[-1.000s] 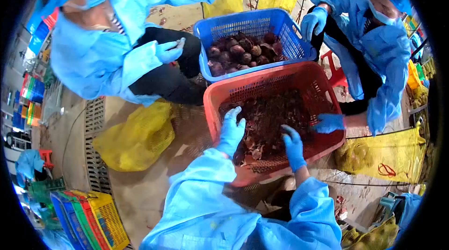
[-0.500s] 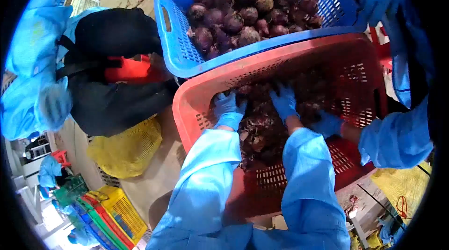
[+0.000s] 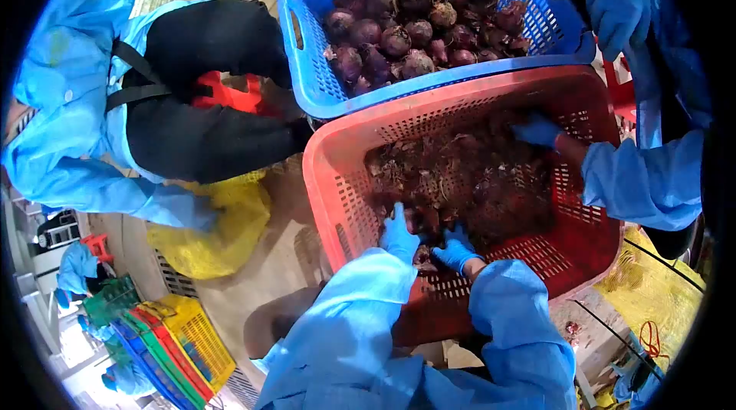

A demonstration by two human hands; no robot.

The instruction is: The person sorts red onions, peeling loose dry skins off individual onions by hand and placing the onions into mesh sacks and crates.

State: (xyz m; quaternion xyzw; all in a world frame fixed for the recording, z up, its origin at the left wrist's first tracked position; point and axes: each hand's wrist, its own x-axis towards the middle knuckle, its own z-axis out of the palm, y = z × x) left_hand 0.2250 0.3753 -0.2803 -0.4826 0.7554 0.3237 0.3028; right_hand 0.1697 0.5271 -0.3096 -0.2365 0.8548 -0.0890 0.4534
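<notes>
A red plastic basket (image 3: 460,88) in front of me holds loose dark onion skins (image 3: 452,172) and a few red onions (image 3: 416,220). My left hand (image 3: 399,237), in a blue glove, reaches into its near left part with fingers stretched beside an onion. Close by, my right hand (image 3: 458,250) has its fingers spread over the skins near the basket's near side. Both hands touch the contents, and neither shows a clear grip. Behind stands a blue basket (image 3: 307,77) full of red onions (image 3: 395,41).
A co-worker's gloved hand (image 3: 538,131) is inside the red basket on the right; another gloved hand (image 3: 617,11) is at upper right. On the left, a seated person (image 3: 84,119) reaches to a yellow mesh sack (image 3: 222,237). Stacked crates (image 3: 195,337) stand at lower left.
Both my hands have moved toward me, to the basket's near side. The co-worker's hand has moved up along the right side. The person on the left now reaches down to the sack.
</notes>
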